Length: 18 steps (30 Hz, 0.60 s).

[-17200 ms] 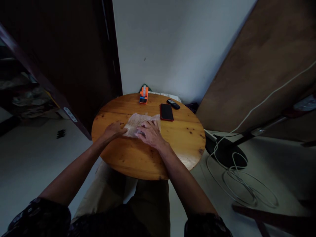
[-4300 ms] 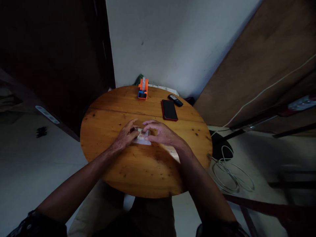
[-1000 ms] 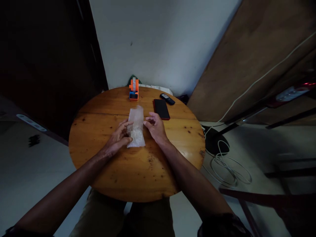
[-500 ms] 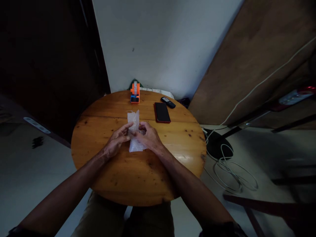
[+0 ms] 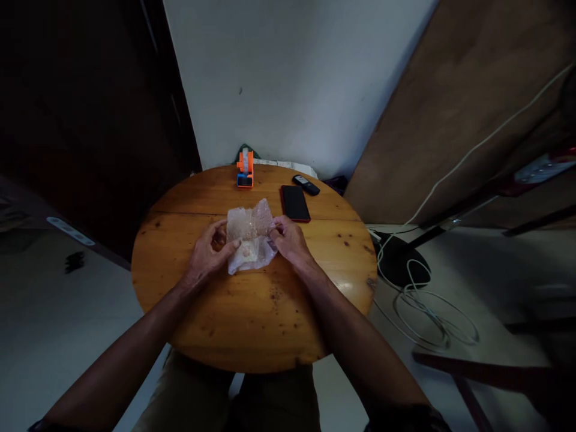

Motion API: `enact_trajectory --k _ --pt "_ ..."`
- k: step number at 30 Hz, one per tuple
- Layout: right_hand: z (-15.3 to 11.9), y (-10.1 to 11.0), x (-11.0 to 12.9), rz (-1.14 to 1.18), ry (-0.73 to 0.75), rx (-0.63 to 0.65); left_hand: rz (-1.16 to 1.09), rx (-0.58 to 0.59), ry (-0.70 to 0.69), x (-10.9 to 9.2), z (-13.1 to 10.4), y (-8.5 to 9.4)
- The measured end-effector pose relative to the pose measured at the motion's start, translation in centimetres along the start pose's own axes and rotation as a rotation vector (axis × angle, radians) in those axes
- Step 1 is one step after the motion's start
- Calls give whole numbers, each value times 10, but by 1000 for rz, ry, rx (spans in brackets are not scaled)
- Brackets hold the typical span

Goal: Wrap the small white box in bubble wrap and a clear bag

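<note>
A sheet of clear bubble wrap (image 5: pixel 254 225) lies partly unfolded on the round wooden table (image 5: pixel 216 324). Something small and pale shows through its lower middle, too unclear to name. At the wrap's left edge is my left hand (image 5: pixel 209 252), thumb on top and fingers curled around the border. My right hand (image 5: pixel 290 237) pinches the right edge between thumb and fingers, pulling it out to the side.
Behind the wrap stands an orange tape dispenser (image 5: pixel 245 169) with a roll of tape. To the right lie a dark phone in a red case (image 5: pixel 295 203) and a small black keypad phone (image 5: pixel 306 185). White cable (image 5: pixel 418 312) coils on the floor at right.
The bubble wrap was a narrow folded strip and is now spread wider. My right hand has moved right with its edge, and my hands are farther apart.
</note>
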State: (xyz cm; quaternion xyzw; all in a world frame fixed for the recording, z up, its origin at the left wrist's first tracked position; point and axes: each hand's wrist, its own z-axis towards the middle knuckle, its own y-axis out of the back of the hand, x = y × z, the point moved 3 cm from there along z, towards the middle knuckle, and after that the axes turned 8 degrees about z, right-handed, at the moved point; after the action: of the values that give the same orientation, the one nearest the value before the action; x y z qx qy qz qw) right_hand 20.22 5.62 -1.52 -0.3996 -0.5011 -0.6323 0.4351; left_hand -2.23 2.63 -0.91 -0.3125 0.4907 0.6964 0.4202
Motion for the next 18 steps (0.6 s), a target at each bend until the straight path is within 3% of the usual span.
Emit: enact_trajectory --k 8,16,18 --pt "-9 2 19 -260 94 22 -103 120 136 2 0 -3" --pt "-7 11 24 -506 10 29 -127 -76 260 26 12 12" --pt "-8 10 25 -560 11 28 -75 -148 223 27 12 18"
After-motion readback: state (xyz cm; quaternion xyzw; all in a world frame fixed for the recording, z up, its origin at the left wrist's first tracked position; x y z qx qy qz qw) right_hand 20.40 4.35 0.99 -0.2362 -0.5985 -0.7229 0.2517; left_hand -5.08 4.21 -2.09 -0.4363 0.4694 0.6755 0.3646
